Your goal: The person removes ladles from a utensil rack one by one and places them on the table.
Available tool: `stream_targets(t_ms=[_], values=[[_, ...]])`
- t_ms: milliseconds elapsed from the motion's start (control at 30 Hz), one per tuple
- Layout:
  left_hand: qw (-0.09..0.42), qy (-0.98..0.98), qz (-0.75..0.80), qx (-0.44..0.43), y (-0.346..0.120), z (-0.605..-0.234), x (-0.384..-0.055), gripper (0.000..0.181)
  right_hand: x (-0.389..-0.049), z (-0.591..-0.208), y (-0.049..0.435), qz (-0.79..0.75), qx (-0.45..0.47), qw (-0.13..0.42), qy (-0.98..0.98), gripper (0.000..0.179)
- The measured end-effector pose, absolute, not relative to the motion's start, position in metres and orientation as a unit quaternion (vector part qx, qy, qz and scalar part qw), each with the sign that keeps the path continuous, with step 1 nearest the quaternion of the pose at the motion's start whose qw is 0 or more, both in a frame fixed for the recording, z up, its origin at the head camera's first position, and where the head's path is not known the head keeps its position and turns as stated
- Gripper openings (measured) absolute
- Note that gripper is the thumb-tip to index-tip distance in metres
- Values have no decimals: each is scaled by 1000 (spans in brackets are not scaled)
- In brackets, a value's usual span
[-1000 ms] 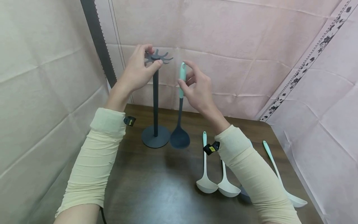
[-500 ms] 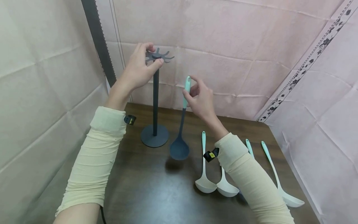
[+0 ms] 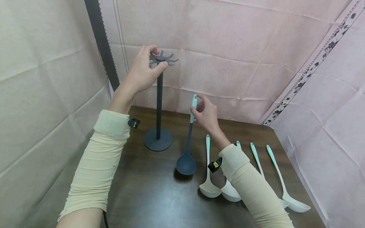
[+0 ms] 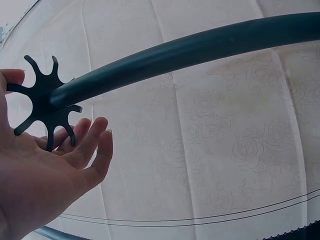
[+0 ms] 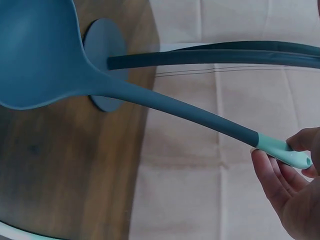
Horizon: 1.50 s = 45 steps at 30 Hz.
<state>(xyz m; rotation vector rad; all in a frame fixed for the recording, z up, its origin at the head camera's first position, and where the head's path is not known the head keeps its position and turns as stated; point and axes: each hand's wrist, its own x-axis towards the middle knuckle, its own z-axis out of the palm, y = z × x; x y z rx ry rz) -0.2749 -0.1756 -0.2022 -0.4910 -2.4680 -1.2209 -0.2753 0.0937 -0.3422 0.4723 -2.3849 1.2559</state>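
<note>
My left hand (image 3: 144,69) grips the hooked top of a dark grey utensil stand (image 3: 159,104), its thumb and fingers around the hooks. In the left wrist view the stand's star-shaped hook head (image 4: 47,97) lies between the thumb and the curled fingers. My right hand (image 3: 206,114) pinches the mint-green handle of a dark blue-grey ladle (image 3: 186,163), which hangs bowl down to the right of the stand. A small shadow lies just under the bowl; whether it touches the table cannot be told. In the right wrist view, thumb and fingertips hold the handle end (image 5: 287,152).
Several more ladles lie on the dark wooden table (image 3: 148,190) at the right: a white ladle (image 3: 209,188), another white ladle (image 3: 230,191) partly under my right sleeve, and a white ladle (image 3: 296,202) at the far right. Cloth walls surround the table.
My right hand has lowered the ladle from near the stand's top, slightly to the right and toward me. My left hand stays at the stand's top.
</note>
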Motion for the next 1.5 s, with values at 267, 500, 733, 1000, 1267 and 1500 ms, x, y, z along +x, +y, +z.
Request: stream_targets(t_ms=[267,500,733,1000,1267,1500], values=[[176,-867,-431,-178,-174,-203,-275,70,-281,-369,98,471,135,158,-858,54],[184,-866,-431,-175,-174,-203,-274,70,-285,-390,100,474,121,127,-863,54],[184,-866,-430,-173,-174,-203,-274,71,-287,-408,101,479,105,98,-866,52],[188,-865,-432,-171,-174,-205,-273,70,-290,-427,102,497,96,67,-860,50],[188,-861,-440,-169,-174,-210,-273,68,-291,-441,101,514,82,43,-853,53],[196,-858,-441,-177,-175,-208,-273,70,-291,-449,99,516,70,29,-853,55]])
